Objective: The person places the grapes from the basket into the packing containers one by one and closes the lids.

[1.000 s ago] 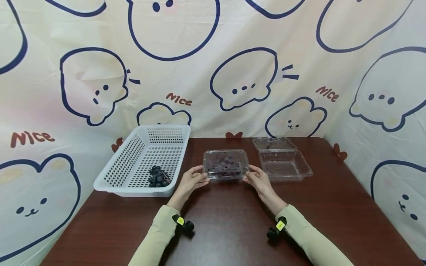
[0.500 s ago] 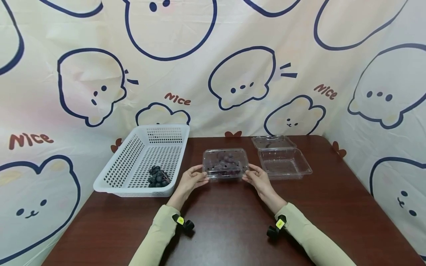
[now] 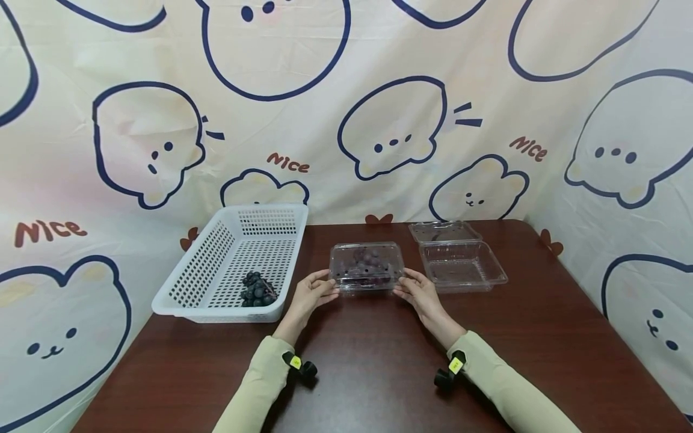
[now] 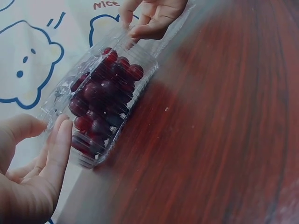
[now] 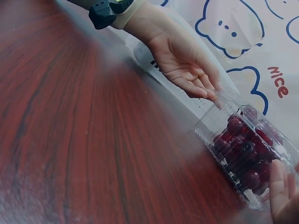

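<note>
In the head view, a closed clear plastic clamshell box (image 3: 366,279) stands mid-table with dark red grapes (image 4: 105,95) inside. My left hand (image 3: 311,296) pinches its left end between thumb and fingers. The opposite end is pinched by my right hand (image 3: 423,298). Both wrist views show the box's lid down over the fruit and the fingertips at its rim. Part of each hand's grip is hidden behind the plastic.
To the left is a white perforated basket (image 3: 216,311) holding a small bunch of dark grapes (image 3: 257,290). A second clear clamshell box (image 3: 460,273) lies open at the right, its lid (image 3: 446,231) folded back. A patterned cloth (image 3: 303,132) hangs behind the brown table (image 3: 373,361).
Both hands keep hold of the grape-filled box, which stays in place. Only the head view has shifted slightly.
</note>
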The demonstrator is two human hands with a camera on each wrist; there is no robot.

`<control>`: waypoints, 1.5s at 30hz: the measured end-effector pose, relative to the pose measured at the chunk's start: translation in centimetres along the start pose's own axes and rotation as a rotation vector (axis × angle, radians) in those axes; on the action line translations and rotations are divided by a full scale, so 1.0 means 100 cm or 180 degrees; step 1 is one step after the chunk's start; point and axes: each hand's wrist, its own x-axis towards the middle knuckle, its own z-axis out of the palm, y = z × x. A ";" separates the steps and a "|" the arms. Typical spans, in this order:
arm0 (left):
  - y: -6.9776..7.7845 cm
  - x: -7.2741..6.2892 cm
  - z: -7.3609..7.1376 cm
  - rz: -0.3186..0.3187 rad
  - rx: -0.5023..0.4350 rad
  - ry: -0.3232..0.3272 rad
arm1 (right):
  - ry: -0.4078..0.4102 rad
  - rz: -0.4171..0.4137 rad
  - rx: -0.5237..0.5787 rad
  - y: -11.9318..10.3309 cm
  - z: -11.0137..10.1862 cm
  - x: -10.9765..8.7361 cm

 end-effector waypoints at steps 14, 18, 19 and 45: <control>0.008 -0.005 0.003 0.0242 0.0484 0.0123 | 0.0055 -0.0296 -0.1140 -0.006 0.006 -0.007; 0.003 -0.001 0.003 0.0421 0.0752 0.0243 | 0.0101 -0.0548 -0.1701 -0.003 0.009 -0.009; 0.003 -0.001 0.003 0.0477 0.0826 0.0276 | 0.0096 -0.0600 -0.1830 -0.003 0.009 -0.009; 0.015 -0.007 0.035 0.1989 0.3194 -0.0197 | -0.0606 -0.1927 -0.4336 -0.015 0.014 -0.005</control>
